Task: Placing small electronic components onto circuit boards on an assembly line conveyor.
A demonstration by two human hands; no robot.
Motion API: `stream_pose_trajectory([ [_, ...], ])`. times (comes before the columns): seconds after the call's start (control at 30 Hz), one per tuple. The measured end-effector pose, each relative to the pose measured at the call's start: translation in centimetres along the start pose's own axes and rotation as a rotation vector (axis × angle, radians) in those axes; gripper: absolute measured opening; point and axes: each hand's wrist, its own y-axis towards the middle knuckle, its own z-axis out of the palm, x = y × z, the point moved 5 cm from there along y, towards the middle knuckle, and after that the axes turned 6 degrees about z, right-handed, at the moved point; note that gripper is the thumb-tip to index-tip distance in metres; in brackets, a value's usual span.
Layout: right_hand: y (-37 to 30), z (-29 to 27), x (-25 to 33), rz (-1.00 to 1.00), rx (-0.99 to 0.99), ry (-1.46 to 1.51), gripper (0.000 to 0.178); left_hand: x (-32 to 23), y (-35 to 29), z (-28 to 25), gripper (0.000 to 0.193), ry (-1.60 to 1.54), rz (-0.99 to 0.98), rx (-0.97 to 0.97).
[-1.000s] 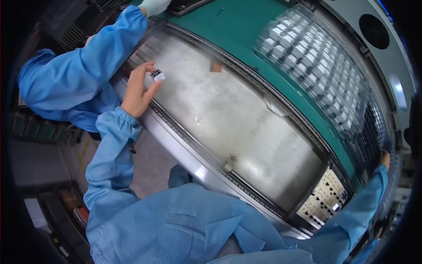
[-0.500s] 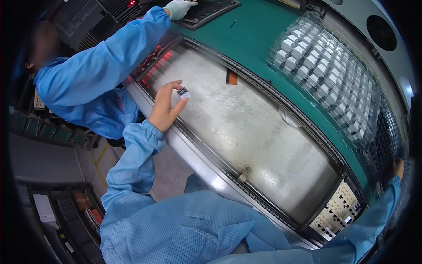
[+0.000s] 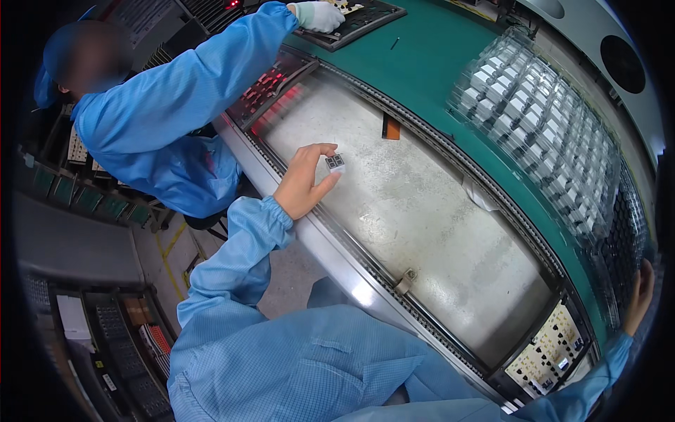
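Observation:
My left hand (image 3: pixel 306 181) is closed on a small white block with a dark, square-patterned face, which looks like a two-digit segment display (image 3: pixel 335 162). Thumb and forefinger pinch it above the pale metal bed of the conveyor (image 3: pixel 422 211). At the far right edge, my right hand (image 3: pixel 638 302) has its visible fingers stretched out, beside a black tray with rows of pockets (image 3: pixel 622 218). Nothing shows in it, though the fingertips are partly lost at the rim. Nearer me, a circuit panel (image 3: pixel 545 352) with many small black parts sits in a dark frame at the conveyor's right end.
Clear plastic trays of white blocks (image 3: pixel 534 126) stand on the green mat (image 3: pixel 408 60). An orange-and-black piece (image 3: pixel 391 128) lies on the metal bed. At left, a co-worker's gloved hand (image 3: pixel 320 15) is at another dark frame (image 3: pixel 358 28). A clamp (image 3: pixel 406 280) sits on the near rail.
The view has shifted, moving the scene rightward. My left hand, still pinching the display, has moved slightly right over the bed. My right hand has come lower, and its fingers show more.

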Motion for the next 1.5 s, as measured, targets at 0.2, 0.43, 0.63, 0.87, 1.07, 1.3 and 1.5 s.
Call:
stream_pose_trajectory([
  [0.2,-6.1,-0.2,17.7,-0.142,0.027,-0.293,0.026,3.6,0.2,1.6,0.033,-0.167,0.101,-0.087],
  [0.43,-7.8,3.2,22.0,-0.05,0.158,-0.241,0.02,5.1,-0.9,0.7,0.034,-0.045,0.069,-0.073],
  [0.63,-8.1,3.7,22.7,0.009,0.215,-0.251,0.021,6.8,-0.4,-1.5,0.033,0.02,0.025,-0.185],
  [0.87,-8.5,3.4,23.5,0.02,0.224,-0.225,0.019,6.8,-0.3,-1.0,0.035,0.016,0.004,-0.143],
  [1.07,-9.0,4.3,23.1,0.011,0.248,-0.183,0.02,6.7,-1.2,-1.6,0.034,0.04,-0.024,-0.151],
  [1.3,-9.9,4.0,24.2,0.067,0.258,-0.179,0.02,6.7,-1.3,-2.0,0.034,0.03,0.005,-0.166],
  [1.5,-10.1,5.3,25.2,0.068,0.322,-0.174,0.02,7.8,-1.6,-2.8,0.034,0.051,-0.01,-0.192],
])
